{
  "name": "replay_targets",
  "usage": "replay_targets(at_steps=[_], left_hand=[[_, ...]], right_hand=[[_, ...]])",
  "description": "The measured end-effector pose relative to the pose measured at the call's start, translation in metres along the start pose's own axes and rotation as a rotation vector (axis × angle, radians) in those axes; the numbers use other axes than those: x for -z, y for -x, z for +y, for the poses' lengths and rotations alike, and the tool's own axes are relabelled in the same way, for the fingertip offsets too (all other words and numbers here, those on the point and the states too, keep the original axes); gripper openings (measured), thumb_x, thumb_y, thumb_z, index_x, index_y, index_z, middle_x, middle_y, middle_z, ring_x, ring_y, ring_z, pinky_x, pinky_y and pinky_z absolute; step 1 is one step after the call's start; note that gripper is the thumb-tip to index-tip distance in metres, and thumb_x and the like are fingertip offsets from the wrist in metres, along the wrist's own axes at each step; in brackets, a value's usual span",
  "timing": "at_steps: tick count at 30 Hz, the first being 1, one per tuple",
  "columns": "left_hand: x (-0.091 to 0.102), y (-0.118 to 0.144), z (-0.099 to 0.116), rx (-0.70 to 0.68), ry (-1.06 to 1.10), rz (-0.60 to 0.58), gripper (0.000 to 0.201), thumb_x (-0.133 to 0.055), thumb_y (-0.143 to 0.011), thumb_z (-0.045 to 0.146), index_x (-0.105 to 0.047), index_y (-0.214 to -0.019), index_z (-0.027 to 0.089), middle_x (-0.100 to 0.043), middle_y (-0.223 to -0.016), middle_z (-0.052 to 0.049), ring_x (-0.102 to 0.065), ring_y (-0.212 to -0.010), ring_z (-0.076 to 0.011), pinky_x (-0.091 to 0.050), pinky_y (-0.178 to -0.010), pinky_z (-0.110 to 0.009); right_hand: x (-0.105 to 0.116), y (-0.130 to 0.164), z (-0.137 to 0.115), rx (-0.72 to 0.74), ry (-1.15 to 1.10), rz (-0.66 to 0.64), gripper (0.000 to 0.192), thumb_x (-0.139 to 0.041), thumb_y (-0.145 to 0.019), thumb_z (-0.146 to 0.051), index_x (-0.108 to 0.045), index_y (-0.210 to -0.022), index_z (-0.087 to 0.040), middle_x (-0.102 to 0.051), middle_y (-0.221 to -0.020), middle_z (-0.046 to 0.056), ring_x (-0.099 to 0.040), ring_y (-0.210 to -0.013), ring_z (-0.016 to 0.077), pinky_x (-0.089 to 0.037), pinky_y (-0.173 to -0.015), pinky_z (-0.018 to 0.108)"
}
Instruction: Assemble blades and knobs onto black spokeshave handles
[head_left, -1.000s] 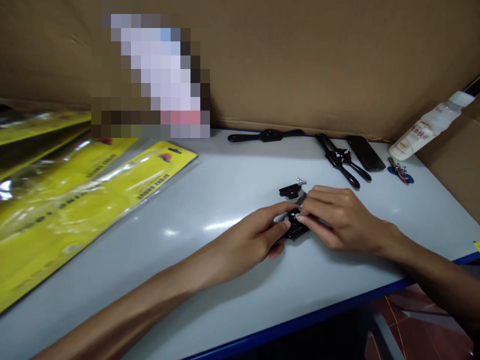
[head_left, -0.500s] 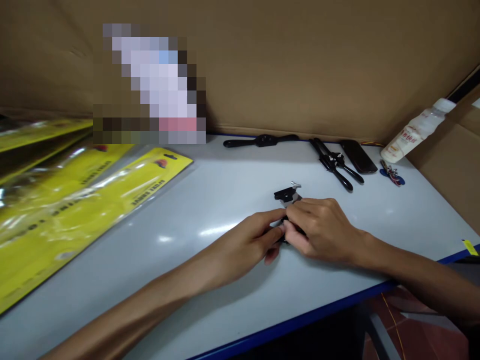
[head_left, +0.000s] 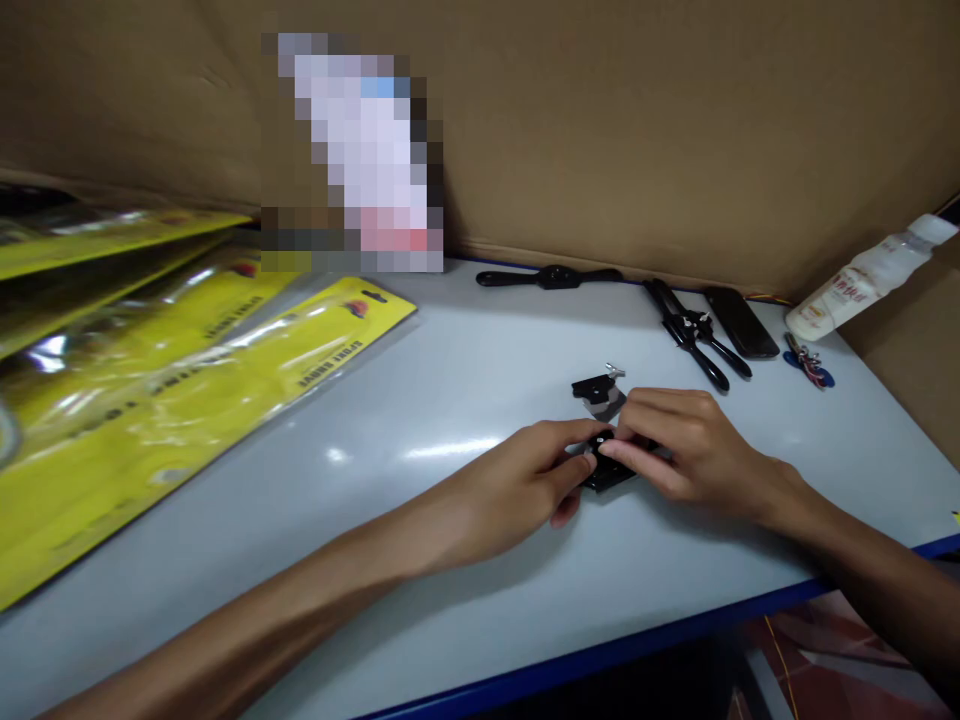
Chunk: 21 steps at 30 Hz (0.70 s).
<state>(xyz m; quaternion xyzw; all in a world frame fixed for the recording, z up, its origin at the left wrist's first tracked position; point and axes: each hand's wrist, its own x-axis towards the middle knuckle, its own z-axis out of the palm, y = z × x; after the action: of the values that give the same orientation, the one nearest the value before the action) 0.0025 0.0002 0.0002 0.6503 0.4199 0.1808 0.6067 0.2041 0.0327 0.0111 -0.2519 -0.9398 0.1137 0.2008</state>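
A black spokeshave body (head_left: 611,475) is held low over the near middle of the table. My left hand (head_left: 551,478) is closed around its left side, thumb and forefinger at its centre. My right hand (head_left: 686,448) reaches in from the other side, its thumb and forefinger pinched at a small silver spot on the body; what they grip is too small to make out. The spokeshave's handles are largely hidden by my hands. Just beyond lie a black cap plate (head_left: 592,388), a grey blade (head_left: 609,405) partly behind my right fingers, and a silver thumbscrew (head_left: 615,370).
Yellow spokeshave packages (head_left: 225,400) are spread on the left. Along the back lie one spokeshave (head_left: 551,278), crossed spokeshaves (head_left: 690,330), a dark phone (head_left: 742,322) and keys (head_left: 808,365). A tilted bottle (head_left: 862,285) leans at the right. Cardboard walls (head_left: 600,130) enclose the table.
My right hand has shifted so that its fingertips sit on top of the spokeshave body, exposing more of it. The left hand keeps its hold. The whole view has swung slightly left.
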Motion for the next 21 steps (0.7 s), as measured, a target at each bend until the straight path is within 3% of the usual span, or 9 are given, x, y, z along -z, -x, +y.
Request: replay_targets(at_steps=[6, 8, 10, 12, 16, 21], left_hand=[[0.000, 0.000, 0.004, -0.017, 0.003, -0.006, 0.022, -0.040, -0.095, 0.030, -0.054, -0.083, 0.018, -0.044, -0.059, 0.007, -0.036, -0.054, -0.0097, -0.031, -0.056, -0.025], [0.001, 0.001, 0.006, -0.010, -0.011, -0.008, 0.021, -0.040, -0.095, 0.029, -0.056, -0.086, 0.017, -0.044, -0.059, 0.007, -0.035, -0.054, -0.0097, -0.030, -0.056, -0.025], [0.002, 0.002, 0.007, 0.017, -0.024, -0.016, 0.023, -0.039, -0.095, 0.029, -0.058, -0.090, 0.016, -0.044, -0.058, 0.007, -0.033, -0.053, -0.0096, -0.030, -0.056, -0.025], [0.002, 0.003, 0.007, 0.034, -0.030, -0.023, 0.026, -0.038, -0.096, 0.029, -0.059, -0.092, 0.015, -0.043, -0.058, 0.007, -0.033, -0.053, -0.0097, -0.030, -0.056, -0.025], [0.001, 0.002, 0.006, 0.011, -0.021, -0.004, 0.030, -0.039, -0.097, 0.029, -0.064, -0.098, 0.014, -0.043, -0.060, 0.006, -0.035, -0.056, -0.0099, -0.030, -0.056, -0.024], [0.001, 0.003, 0.009, 0.003, 0.013, -0.033, 0.030, -0.040, -0.097, 0.027, -0.064, -0.106, 0.012, -0.042, -0.060, 0.007, -0.035, -0.056, -0.0099, -0.031, -0.056, -0.024]], right_hand=[[-0.006, -0.002, -0.005, -0.039, -0.005, 0.018, 0.032, -0.049, -0.096, -0.020, -0.053, -0.064, -0.018, -0.048, -0.059, -0.003, -0.037, -0.053, 0.0102, -0.028, -0.054, 0.027], [0.001, -0.002, -0.003, -0.050, -0.068, 0.045, 0.028, -0.054, -0.096, -0.024, -0.058, -0.069, -0.017, -0.048, -0.058, -0.005, -0.038, -0.052, 0.0090, -0.030, -0.053, 0.025], [0.008, -0.002, 0.001, -0.046, -0.128, 0.047, 0.015, -0.061, -0.093, -0.026, -0.065, -0.084, -0.015, -0.050, -0.060, -0.006, -0.042, -0.052, 0.0083, -0.033, -0.053, 0.023], [0.013, -0.001, 0.004, -0.009, -0.158, 0.015, 0.013, -0.064, -0.091, -0.024, -0.067, -0.098, -0.014, -0.055, -0.064, -0.005, -0.047, -0.054, 0.0084, -0.036, -0.055, 0.022], [0.014, 0.002, 0.007, 0.055, -0.121, -0.014, 0.011, -0.062, -0.093, -0.023, -0.067, -0.095, -0.014, -0.062, -0.071, 0.000, -0.051, -0.057, 0.0097, -0.038, -0.056, 0.023], [0.011, 0.006, 0.004, 0.096, 0.044, -0.022, 0.017, -0.054, -0.099, -0.028, -0.063, -0.093, -0.014, -0.061, -0.068, 0.001, -0.053, -0.057, 0.0117, -0.036, -0.054, 0.025]])
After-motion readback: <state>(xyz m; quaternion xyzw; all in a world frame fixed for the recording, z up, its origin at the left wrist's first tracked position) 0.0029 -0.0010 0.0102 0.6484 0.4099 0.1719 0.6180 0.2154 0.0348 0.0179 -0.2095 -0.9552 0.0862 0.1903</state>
